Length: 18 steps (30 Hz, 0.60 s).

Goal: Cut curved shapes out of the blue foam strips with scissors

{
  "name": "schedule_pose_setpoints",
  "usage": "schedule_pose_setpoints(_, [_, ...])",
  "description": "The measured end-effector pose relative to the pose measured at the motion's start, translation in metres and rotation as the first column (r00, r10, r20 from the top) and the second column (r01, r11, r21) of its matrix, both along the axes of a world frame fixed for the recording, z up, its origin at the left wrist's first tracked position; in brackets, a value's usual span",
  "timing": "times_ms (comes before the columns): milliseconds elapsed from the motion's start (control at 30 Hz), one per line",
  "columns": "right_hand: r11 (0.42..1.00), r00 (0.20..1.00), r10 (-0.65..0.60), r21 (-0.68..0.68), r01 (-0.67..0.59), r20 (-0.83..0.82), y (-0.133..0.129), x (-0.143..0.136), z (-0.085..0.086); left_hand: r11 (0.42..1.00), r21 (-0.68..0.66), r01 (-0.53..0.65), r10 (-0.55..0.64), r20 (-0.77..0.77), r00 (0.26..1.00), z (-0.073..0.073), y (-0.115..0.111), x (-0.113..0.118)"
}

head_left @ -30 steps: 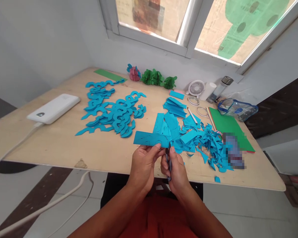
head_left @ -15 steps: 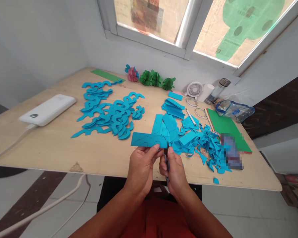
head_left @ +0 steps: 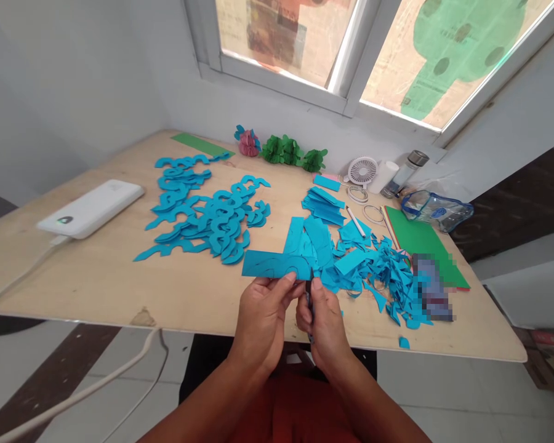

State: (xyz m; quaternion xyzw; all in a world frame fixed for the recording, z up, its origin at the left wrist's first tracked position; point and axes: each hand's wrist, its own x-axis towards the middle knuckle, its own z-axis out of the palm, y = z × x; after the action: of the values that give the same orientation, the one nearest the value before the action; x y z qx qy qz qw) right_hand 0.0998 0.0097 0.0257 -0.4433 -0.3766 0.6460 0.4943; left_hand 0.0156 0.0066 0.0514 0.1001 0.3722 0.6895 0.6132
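Note:
My left hand (head_left: 264, 311) pinches the lower edge of a blue paper strip (head_left: 270, 264) that has curved lines drawn on it. Dark scissors (head_left: 309, 301) are gripped in my right hand (head_left: 325, 314), and their blades meet the strip's right end. Just behind the strip lie more blue paper pieces (head_left: 318, 240). To the right is a heap of blue scraps (head_left: 392, 274). Wavy blue cut-outs (head_left: 216, 218) are piled left of centre.
A white power bank (head_left: 92, 209) with a cable lies at the left. Along the wall stand green paper figures (head_left: 281, 149), a small fan (head_left: 362, 171) and a bottle (head_left: 405, 174). Green sheets (head_left: 427, 246) and a clear pouch (head_left: 437, 210) are at the right.
The camera view has shifted slightly, so the table sits a little lower in the picture. Both hands keep their holds, with the scissors still at the strip's right end.

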Motion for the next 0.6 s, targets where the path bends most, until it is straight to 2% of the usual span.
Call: schedule_pose_setpoints(600, [0.997,0.999,0.032,-0.069,-0.032,0.001,-0.0021,0.0036,0.0006,0.999,-0.036,0.008,-0.008,0.014,1.000,-0.0012,-0.0002,0.0006])
